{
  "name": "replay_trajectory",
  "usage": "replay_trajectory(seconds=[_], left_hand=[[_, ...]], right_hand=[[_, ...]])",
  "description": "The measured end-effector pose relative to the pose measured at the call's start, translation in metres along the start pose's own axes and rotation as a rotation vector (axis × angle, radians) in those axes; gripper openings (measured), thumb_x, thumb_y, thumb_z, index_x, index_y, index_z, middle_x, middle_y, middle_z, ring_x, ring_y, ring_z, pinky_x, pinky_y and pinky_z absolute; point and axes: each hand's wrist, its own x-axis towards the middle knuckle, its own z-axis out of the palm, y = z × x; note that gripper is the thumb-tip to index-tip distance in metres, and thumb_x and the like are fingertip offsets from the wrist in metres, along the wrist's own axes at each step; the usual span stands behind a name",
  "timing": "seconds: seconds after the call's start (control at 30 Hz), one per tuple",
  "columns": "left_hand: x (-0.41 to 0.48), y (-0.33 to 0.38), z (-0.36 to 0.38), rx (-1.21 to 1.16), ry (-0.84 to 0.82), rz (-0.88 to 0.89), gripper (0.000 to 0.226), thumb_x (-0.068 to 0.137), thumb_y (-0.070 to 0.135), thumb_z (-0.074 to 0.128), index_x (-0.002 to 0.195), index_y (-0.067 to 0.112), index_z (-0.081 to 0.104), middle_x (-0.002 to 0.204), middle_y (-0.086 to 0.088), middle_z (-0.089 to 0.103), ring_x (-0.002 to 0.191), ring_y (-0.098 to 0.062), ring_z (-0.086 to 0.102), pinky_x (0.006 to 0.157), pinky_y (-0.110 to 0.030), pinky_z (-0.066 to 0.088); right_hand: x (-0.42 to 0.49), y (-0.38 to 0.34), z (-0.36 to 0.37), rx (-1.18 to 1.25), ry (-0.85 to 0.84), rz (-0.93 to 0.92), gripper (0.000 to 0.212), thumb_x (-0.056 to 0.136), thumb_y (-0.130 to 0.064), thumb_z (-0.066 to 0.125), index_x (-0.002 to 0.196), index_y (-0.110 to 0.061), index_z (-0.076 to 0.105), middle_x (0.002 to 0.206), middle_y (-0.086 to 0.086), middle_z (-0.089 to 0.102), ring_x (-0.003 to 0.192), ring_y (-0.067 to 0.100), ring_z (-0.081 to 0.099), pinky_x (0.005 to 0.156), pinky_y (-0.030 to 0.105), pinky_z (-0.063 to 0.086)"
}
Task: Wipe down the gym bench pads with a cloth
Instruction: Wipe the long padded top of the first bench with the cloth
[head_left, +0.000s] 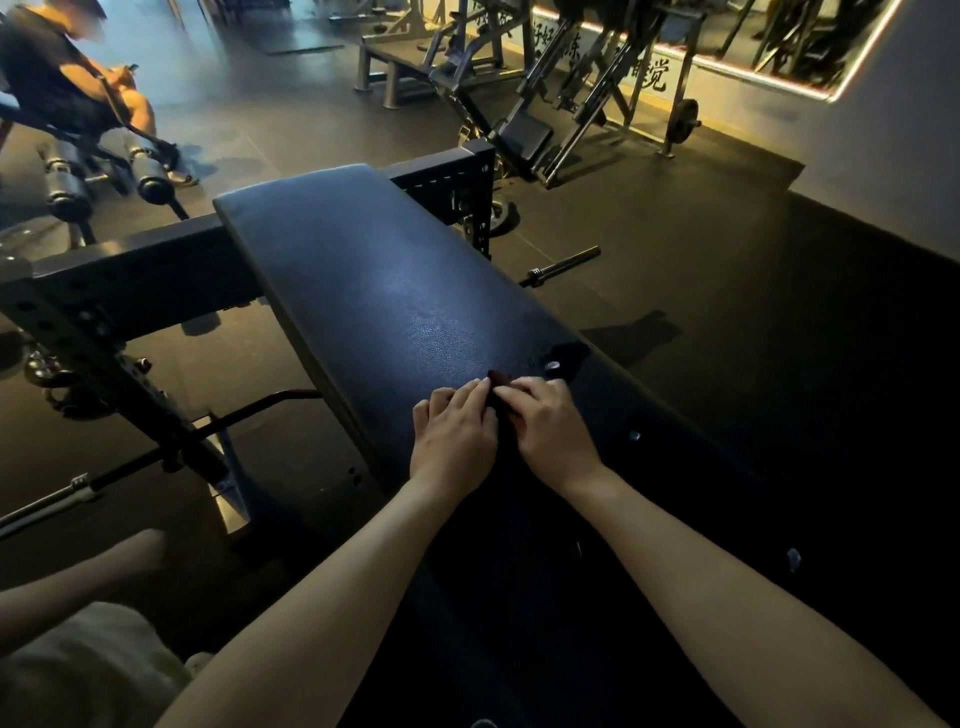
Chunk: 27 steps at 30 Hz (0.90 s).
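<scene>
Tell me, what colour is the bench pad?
Black; the bench pad shows best in the head view.

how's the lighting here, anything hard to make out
Head view: dim; pale sheen mid bench pad, its near end nearly black, so the dark cloth between left hand and right hand barely shows; top-left corner hazy; wide-angle bows the edges.

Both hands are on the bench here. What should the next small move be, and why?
Probably push the cloth forward along the bench pad, away from the body. The left hand and right hand sit side by side on the dark cloth at the pad's near part, and a long stretch of pad lies ahead of them.
</scene>
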Motion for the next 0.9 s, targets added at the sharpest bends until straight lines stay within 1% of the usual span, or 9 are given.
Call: replay_trajectory(seconds=[0.13,0.27,0.4,0.5,0.57,0.63,0.77,0.83,0.9], left_hand=[[0.0,-0.002,0.001,-0.025,-0.004,0.013,0.05,0.106,0.037,0.028,0.155,0.028,0.032,0.159,0.015,0.031,0.137,-0.012,0.023,0.114,-0.036,0.013],[0.006,0.001,0.001,-0.087,0.023,-0.026,0.047,0.107,0.035,0.031,0.153,0.027,0.037,0.155,0.016,0.038,0.133,-0.011,0.028,0.111,-0.032,0.012],[0.026,0.015,0.005,-0.177,0.001,0.005,0.045,0.107,0.034,0.033,0.15,0.028,0.041,0.151,0.015,0.046,0.133,-0.011,0.032,0.11,-0.033,0.014],[0.031,0.014,0.012,-0.098,-0.017,0.059,0.047,0.106,0.036,0.029,0.151,0.028,0.039,0.152,0.016,0.043,0.134,-0.011,0.031,0.113,-0.038,0.015],[0.031,0.011,0.016,-0.072,-0.003,0.07,0.05,0.104,0.039,0.025,0.15,0.028,0.04,0.152,0.016,0.043,0.134,-0.011,0.031,0.113,-0.04,0.016],[0.031,0.012,0.017,-0.059,0.01,0.069,0.056,0.1,0.043,0.019,0.15,0.028,0.041,0.151,0.016,0.044,0.132,-0.011,0.031,0.112,-0.038,0.016],[0.03,0.011,0.02,0.002,0.018,0.089,0.067,0.095,0.047,0.007,0.151,0.028,0.038,0.152,0.018,0.042,0.131,-0.011,0.03,0.11,-0.036,0.016],[0.03,0.011,0.019,-0.037,0.022,0.066,0.061,0.098,0.045,0.014,0.151,0.028,0.039,0.151,0.018,0.043,0.132,-0.011,0.032,0.11,-0.035,0.015],[0.03,0.011,0.018,-0.07,0.021,0.061,0.059,0.098,0.044,0.017,0.15,0.028,0.04,0.151,0.017,0.044,0.133,-0.011,0.033,0.109,-0.033,0.015]], right_hand=[[0.02,0.033,-0.011,-0.138,0.028,0.276,0.041,0.096,-0.02,0.056,0.136,-0.014,0.057,0.137,0.011,0.054,0.116,0.033,0.045,0.1,0.045,0.042],[0.008,0.008,0.001,-0.03,0.029,0.136,0.03,0.092,-0.015,0.059,0.121,-0.016,0.069,0.119,0.008,0.065,0.096,0.033,0.051,0.089,0.039,0.045],[0.008,0.007,-0.001,0.039,-0.023,0.053,0.036,0.092,-0.022,0.049,0.122,-0.016,0.069,0.117,0.007,0.068,0.094,0.032,0.056,0.09,0.031,0.04],[0.032,0.039,-0.017,-0.042,0.062,0.161,0.036,0.094,-0.014,0.056,0.129,-0.012,0.063,0.13,0.013,0.06,0.112,0.035,0.052,0.099,0.036,0.039],[0.047,0.059,-0.027,-0.107,-0.02,0.328,0.049,0.097,-0.024,0.058,0.143,-0.012,0.05,0.149,0.017,0.043,0.133,0.035,0.037,0.113,0.04,0.027],[0.052,0.062,-0.025,-0.116,-0.105,0.397,0.056,0.097,-0.03,0.056,0.148,-0.012,0.042,0.155,0.017,0.034,0.141,0.033,0.029,0.117,0.038,0.019],[0.04,0.037,-0.014,-0.057,-0.062,0.251,0.04,0.094,-0.012,0.057,0.134,-0.01,0.06,0.14,0.014,0.052,0.124,0.035,0.047,0.107,0.033,0.032],[0.024,0.023,-0.007,-0.003,-0.032,0.164,0.034,0.093,-0.013,0.055,0.125,-0.011,0.068,0.129,0.013,0.061,0.11,0.035,0.055,0.099,0.033,0.04],[0.013,0.013,-0.003,0.023,-0.055,0.077,0.037,0.094,-0.021,0.049,0.124,-0.012,0.069,0.126,0.012,0.063,0.106,0.033,0.056,0.097,0.033,0.043]])
